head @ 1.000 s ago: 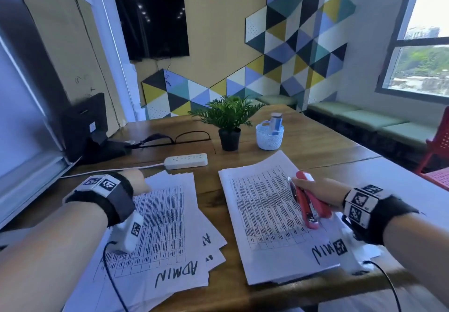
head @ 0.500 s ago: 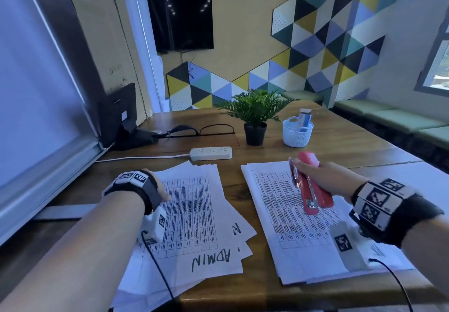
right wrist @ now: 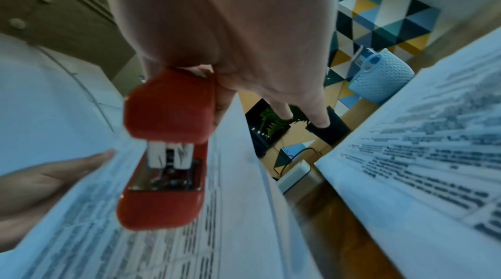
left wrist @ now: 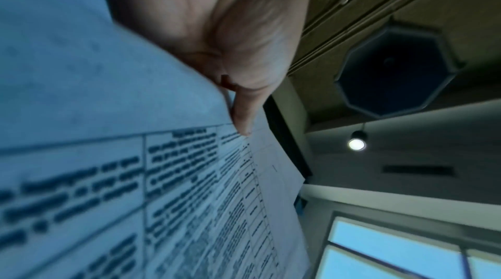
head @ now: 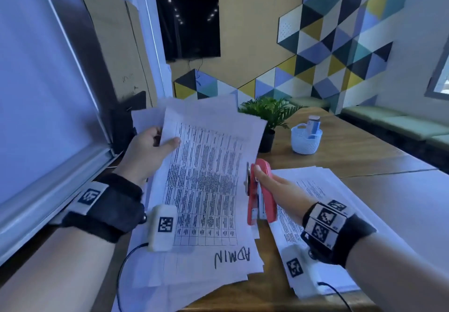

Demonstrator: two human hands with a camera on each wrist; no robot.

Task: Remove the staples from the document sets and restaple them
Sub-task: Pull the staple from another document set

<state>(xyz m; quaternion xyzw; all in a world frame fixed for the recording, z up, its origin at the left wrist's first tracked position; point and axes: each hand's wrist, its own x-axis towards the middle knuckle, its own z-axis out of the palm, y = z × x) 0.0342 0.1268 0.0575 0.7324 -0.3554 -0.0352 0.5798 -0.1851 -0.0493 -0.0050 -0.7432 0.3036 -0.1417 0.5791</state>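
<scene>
Meanwhile, the person's left hand (head: pixel 148 151) pinches the far left corner of a document set (head: pixel 206 190) marked "ADMIN", thumb on top, lifting that end off the wooden table (head: pixel 340 151) while the near end rests among loose sheets. Just beside the set's right edge, the right hand (head: pixel 279 188) grips a red stapler (head: pixel 261 190), held above a second document stack (head: pixel 323 202). Beyond the papers stand a potted plant (head: pixel 269 115) and a white basket (head: pixel 306 140).
</scene>
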